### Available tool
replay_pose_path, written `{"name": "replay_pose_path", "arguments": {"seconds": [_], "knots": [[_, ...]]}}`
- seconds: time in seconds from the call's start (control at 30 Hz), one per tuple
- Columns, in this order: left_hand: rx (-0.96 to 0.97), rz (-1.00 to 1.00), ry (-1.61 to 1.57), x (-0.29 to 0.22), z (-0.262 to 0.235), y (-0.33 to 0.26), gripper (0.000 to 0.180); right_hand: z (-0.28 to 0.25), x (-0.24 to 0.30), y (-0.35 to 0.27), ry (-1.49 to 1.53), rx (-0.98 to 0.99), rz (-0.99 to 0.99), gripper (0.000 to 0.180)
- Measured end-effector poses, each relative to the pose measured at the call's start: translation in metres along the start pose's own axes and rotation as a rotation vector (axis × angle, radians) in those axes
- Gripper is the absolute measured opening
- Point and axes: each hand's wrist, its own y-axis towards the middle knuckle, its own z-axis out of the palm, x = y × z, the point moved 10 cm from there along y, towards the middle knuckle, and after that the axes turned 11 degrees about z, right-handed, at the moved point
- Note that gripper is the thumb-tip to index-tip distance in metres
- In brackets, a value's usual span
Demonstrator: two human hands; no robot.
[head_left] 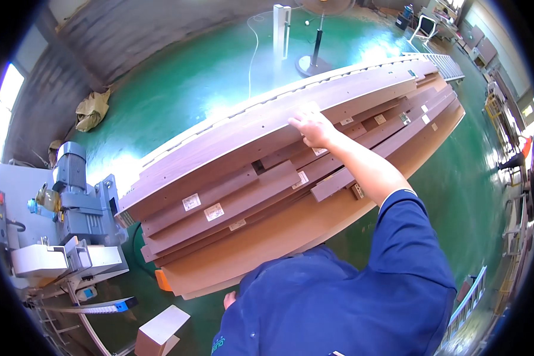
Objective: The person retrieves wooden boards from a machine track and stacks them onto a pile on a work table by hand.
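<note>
A stack of long purplish-brown wood-look boards [219, 199] slants across the view in front of me, several carrying white paper labels. My right hand [314, 127] reaches out to the far side of the stack and rests at the edge of the long pale board [213, 136] there. Its fingers look stretched out over that board, though glare washes out the tips. Of my left hand [229, 299], only a small part shows beside my blue jacket, low by the near edge of the stack. Its fingers are mostly hidden.
A grey machine with a motor [74, 169] stands at the left. A folded brown panel [160, 332] is at lower left. Beyond the boards stand a white post [280, 38] and a fan stand [317, 50]. A roller conveyor [442, 66] lies at the far right.
</note>
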Motion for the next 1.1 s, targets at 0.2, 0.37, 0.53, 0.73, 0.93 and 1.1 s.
{"name": "replay_pose_path", "arguments": {"seconds": [0.2,0.37,0.53,0.73,0.93,1.1], "knots": [[0.096,-0.321,-0.424,-0.066,-0.057,0.04,0.033,-0.007,-0.015,-0.044,0.094,-0.031,-0.038,0.054],[-0.039,-0.495,-0.699,-0.071,-0.114,0.024,0.031,-0.002,-0.027,-0.079,0.074,0.11,0.012,0.052],[-0.583,-0.539,-1.361,-0.039,-0.204,0.049,0.042,0.014,-0.069,-0.131,0.142,0.08,0.077,0.049],[-0.543,-0.331,-1.52,-0.082,-0.268,0.085,0.061,0.024,-0.088,-0.16,0.141,0.219,0.133,0.056],[-0.327,-0.237,-1.326,-0.138,-0.238,0.107,0.054,0.035,-0.105,-0.181,0.129,0.24,0.144,0.059],[-0.297,-0.328,-1.173,-0.135,-0.208,0.106,0.028,0.038,-0.12,-0.192,0.103,0.239,0.16,0.057]]}}
